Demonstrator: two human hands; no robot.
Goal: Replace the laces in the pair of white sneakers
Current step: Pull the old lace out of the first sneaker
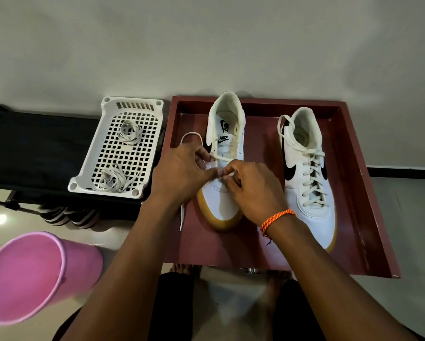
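Two white sneakers with black swooshes and tan soles stand in a dark red tray (349,183). The left sneaker (225,200) carries one white lace (222,158) crossing its lower eyelets; one end loops out to the left and another hangs down beside the sole. My left hand (181,173) pinches this lace at the shoe's left side. Over the low eyelets, my right hand (250,188) pinches the lace between its fingertips. The right sneaker (307,178) is fully laced.
A white perforated basket (93,166) with two bundles of white laces (130,131) sits on a black bench (34,148) to the left. A pink bucket (34,274) lies at lower left on the tiled floor. A grey wall stands behind.
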